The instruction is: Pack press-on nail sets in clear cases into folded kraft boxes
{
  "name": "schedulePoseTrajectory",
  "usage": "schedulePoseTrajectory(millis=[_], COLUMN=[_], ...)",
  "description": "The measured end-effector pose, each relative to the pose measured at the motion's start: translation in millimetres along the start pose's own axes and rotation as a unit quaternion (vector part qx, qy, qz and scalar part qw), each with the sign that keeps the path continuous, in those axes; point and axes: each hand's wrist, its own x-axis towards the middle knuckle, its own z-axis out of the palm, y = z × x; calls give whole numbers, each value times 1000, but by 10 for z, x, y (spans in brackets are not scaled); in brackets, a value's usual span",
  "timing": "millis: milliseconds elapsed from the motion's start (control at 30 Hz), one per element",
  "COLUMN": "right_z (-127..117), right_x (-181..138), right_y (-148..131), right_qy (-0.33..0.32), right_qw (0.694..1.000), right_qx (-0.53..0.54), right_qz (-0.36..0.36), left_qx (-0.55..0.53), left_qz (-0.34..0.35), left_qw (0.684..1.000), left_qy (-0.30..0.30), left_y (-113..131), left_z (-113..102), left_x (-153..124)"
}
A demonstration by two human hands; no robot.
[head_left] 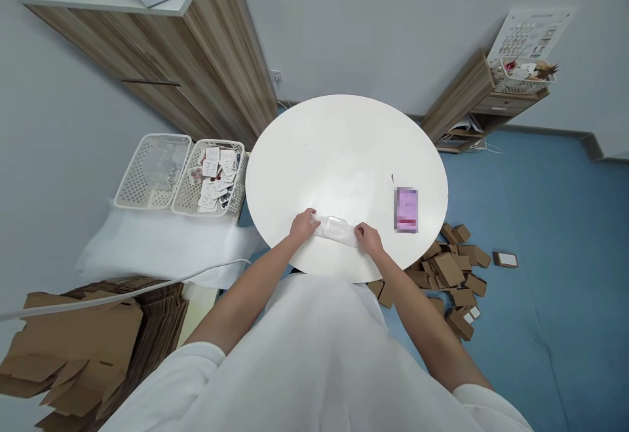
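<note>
Near the front edge of the round white table (344,137), a folded white wrapping sheet (339,231) lies stretched between both hands. A small, clear, shiny piece shows at the middle of its upper edge; its kind is too small to make out. My left hand (303,225) pinches the sheet's left end between thumb and fingers. At the other end my right hand (368,238) is closed on the sheet, fingertips curled over it. To the right of my right hand lies a flat pink-purple item (407,210), its face blurred.
Left of the table stand a white basket (183,186) of small cards and packets and another basket (128,186) with clear packaging. Below are white sheets (162,238) and stacked flat cardboard (93,333). Several small brown boxes (448,269) lie on the floor at right.
</note>
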Motion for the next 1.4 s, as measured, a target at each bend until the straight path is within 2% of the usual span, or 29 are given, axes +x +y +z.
schedulePoseTrajectory(millis=[100, 200, 267, 333, 400, 533, 633, 700, 767, 833, 1000, 1167, 1267, 1400], right_z=[57, 79, 81, 80, 85, 119, 157, 190, 231, 277, 319, 234, 204, 183], right_x=[13, 11, 13, 18, 16, -58, -183, -263, -304, -293, -203, -315, -386, -376], right_y=[17, 20, 18, 18, 25, 51, 29, -31, -116, -197, -246, -190, -191, -243], right_qy=[14, 14, 14, 16, 22, 55, 161, 192, 146, 82, 11, -53, -59, -9], right_qw=[1000, 999, 999, 999, 999, 998, 983, 964, 946, 935, 948, 942, 944, 946], right_qx=[-14, -19, -20, -21, -23, -11, -60, -126, -186, -222, -226, -209, -209, -210], right_qz=[19, 24, 27, 32, 33, -3, -65, -137, -220, -264, -224, -256, -250, -246], left_qx=[23, 98, 140, 165, 185, 204, 201, 196, 189, 180, 148, 131, 131, 142], left_qz=[26, 110, 209, 306, 354, 346, 345, 349, 350, 349, 339, 325, 316, 314], left_qw=[998, 981, 962, 937, 917, 914, 914, 913, 913, 915, 925, 929, 933, 936], left_qy=[61, 126, 103, 36, -18, -53, -72, -83, -91, -94, -90, -122, -111, -73], left_y=[13, 58, 92, 118, 129, 112, 88, 80, 81, 93, 147, 187, 202, 199], left_z=[47, 70, 88, 112, 137, 166, 164, 157, 151, 149, 164, 156, 124, 32], left_x=[-27, -150, -243, -298, -291, -156, -72, -39, -13, 11, -39, -297, -395, -360])
